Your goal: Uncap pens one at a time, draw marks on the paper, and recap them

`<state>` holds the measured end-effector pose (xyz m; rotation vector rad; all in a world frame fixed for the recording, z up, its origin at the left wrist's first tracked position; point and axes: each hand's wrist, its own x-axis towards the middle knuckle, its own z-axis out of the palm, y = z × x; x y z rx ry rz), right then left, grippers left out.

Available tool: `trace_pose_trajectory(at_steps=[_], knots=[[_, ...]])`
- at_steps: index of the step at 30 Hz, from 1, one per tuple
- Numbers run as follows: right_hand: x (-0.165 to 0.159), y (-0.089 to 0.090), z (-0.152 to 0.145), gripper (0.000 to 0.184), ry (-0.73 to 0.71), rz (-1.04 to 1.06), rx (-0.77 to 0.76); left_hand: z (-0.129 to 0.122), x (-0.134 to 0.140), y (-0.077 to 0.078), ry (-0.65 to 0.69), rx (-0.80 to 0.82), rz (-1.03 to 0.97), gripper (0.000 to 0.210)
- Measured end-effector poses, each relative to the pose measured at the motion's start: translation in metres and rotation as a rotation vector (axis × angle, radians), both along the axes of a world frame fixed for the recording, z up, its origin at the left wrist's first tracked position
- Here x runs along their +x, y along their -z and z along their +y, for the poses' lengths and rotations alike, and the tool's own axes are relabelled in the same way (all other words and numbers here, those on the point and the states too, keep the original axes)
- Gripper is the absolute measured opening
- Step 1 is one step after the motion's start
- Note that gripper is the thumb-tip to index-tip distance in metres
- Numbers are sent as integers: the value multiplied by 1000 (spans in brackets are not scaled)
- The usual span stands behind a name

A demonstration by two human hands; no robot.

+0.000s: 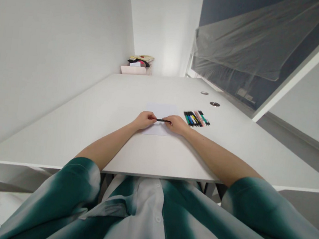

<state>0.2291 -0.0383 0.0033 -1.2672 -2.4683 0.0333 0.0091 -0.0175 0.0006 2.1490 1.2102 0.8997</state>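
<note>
A slim dark pen (160,120) lies level between my two hands, over a white sheet of paper (156,130) on the table. My left hand (144,120) pinches its left end between thumb and fingers. At the other end, my right hand (177,124) has its fingers closed around the pen. Just right of that hand, a row of several pens and markers (193,118) lies side by side, with black, blue, green, yellow and pink parts. The pen's ends are partly hidden by my fingers.
The white table (97,105) runs far ahead, a wall along its left. Two round metal grommets (214,104) sit near its right edge. At the far end is a pink box (133,70) with cloth-like items. A plastic-covered dark panel (243,41) stands right.
</note>
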Motion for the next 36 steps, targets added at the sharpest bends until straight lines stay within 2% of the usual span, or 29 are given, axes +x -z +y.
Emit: trace_pose_trajectory(at_steps=[6,12,21,31,36], knots=[[0,1,-1,26,117,77,-45,2,0,1,15,9,4,17],[-1,-4,-5,22,92,18,-46,0,0,0,14,24,20,14],[-2,-3,-4,32,53,-69,14,1,-2,-2,16,52,34,14],[0,3,2,29,59,27,-15,1,0,-3,27,55,23,14],[2,3,4,22,38,32,24,0,-2,-3,17,48,25,13]])
